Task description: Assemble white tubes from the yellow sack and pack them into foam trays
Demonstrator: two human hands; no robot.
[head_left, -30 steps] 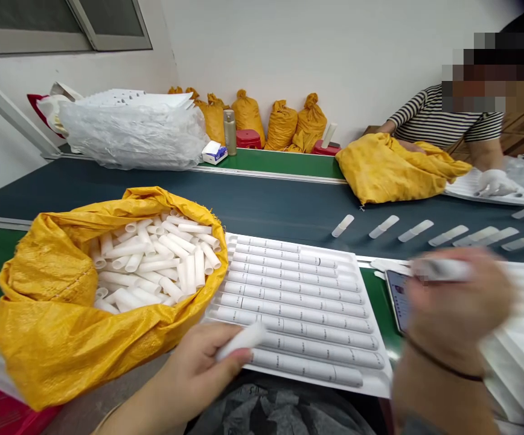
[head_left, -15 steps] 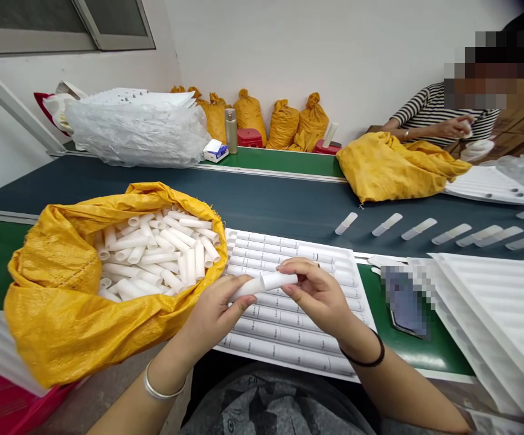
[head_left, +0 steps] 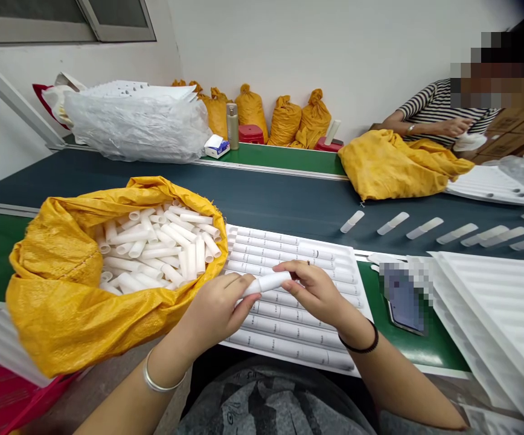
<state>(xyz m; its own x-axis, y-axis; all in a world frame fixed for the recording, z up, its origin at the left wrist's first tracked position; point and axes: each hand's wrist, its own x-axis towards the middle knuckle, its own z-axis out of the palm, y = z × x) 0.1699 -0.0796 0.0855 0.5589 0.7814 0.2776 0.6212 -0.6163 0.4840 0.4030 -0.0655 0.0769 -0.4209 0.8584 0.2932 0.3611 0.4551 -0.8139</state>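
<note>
Between my hands, above the tray, is a white tube [head_left: 268,282] lying nearly level, with a visible seam where two white parts meet. My left hand [head_left: 219,307] has its fingers wrapped round the left end. At the right end, the thumb and fingers of my right hand [head_left: 314,293] pinch the tube. Beneath them sits a white ridged tray [head_left: 365,299] filled with rows of white cylinders [head_left: 284,329] bearing small dark print. To the left, an open yellow sack [head_left: 58,266] holds many loose white tubes [head_left: 157,248].
Capped translucent tubes [head_left: 425,228] lie along the dark conveyor belt [head_left: 280,196]. A phone [head_left: 404,302] and stacked white trays [head_left: 492,296] are at right. Across the belt are a yellow sack [head_left: 393,166], a plastic-wrapped bundle [head_left: 135,127] and a co-worker in a striped sleeve [head_left: 425,99].
The two parts of the tube look closer together, and its visible length between my hands is shorter. My right hand has shifted slightly left. The view has moved a little.
</note>
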